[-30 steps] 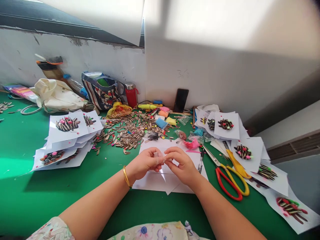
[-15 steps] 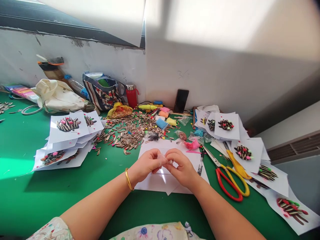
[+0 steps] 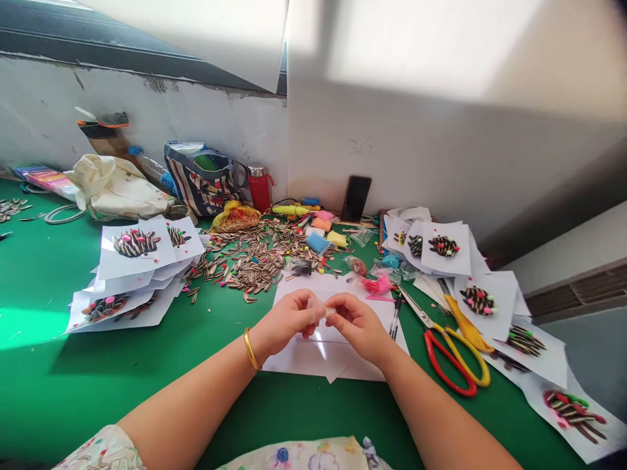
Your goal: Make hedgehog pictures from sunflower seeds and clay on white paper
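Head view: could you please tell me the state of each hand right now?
Left hand: closed, fingers pinching a small clear plastic piece.
Right hand: closed, pinching the same piece.

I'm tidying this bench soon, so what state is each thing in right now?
Clear plastic film: pinched up between both hands.
Left hand: closed on the film.
Right hand: closed on the film.
White paper sheets: flat, overlapping, beneath the hands.
Scissors: lying flat, untouched.
Red flask: upright, capped.
Phone: leaning against the wall, screen dark.
Sunflower seeds: loose, spread in a pile.
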`<action>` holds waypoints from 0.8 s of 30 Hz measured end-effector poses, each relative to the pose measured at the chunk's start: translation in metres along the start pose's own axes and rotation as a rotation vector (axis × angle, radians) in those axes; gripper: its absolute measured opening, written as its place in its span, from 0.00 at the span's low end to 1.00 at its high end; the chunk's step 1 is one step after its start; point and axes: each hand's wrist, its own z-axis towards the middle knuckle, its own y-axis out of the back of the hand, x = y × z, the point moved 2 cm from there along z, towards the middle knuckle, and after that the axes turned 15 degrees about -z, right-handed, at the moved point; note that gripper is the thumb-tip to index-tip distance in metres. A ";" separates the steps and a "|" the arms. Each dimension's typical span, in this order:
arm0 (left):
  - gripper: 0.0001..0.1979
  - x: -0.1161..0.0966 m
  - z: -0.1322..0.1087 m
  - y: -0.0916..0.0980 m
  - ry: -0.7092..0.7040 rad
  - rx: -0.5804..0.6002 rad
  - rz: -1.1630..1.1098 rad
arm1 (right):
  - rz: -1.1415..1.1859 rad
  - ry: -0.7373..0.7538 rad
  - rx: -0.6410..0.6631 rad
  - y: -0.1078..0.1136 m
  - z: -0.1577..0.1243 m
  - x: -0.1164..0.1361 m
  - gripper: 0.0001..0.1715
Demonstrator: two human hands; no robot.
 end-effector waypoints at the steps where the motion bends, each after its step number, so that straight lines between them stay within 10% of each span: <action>1: 0.19 0.001 0.000 0.000 0.005 -0.004 0.019 | -0.021 0.013 -0.013 0.000 0.000 0.001 0.09; 24: 0.20 0.005 0.001 0.001 -0.033 -0.020 0.118 | -0.187 0.087 -0.023 -0.003 -0.001 0.000 0.04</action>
